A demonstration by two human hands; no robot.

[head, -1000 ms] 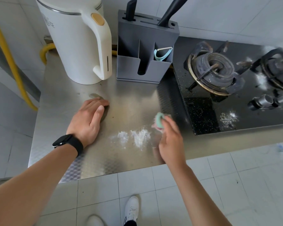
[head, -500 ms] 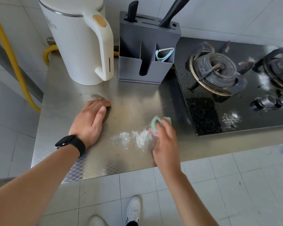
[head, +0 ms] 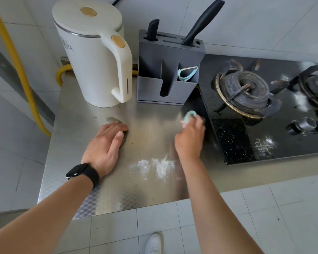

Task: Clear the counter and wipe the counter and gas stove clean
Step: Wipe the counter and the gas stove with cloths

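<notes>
My right hand (head: 190, 139) grips a small pale green and pink cloth (head: 189, 115) against the steel counter (head: 151, 191), close to the left edge of the black gas stove (head: 233, 142). A patch of white powder (head: 155, 166) lies on the counter just in front of that hand. My left hand (head: 105, 144) rests flat on the counter to the left, a black watch on its wrist. More white powder (head: 300, 101) sits on the stove between the two burners.
A white electric kettle (head: 94, 55) stands at the back left. A grey knife block (head: 168, 70) with two black-handled knives and a peeler stands beside it. Stove knobs (head: 305, 124) sit at the right. A yellow hose (head: 17, 65) runs down the left wall.
My right hand has carried the cloth away from the powder patch, back and to the right toward the stove edge. My left hand has stayed put.
</notes>
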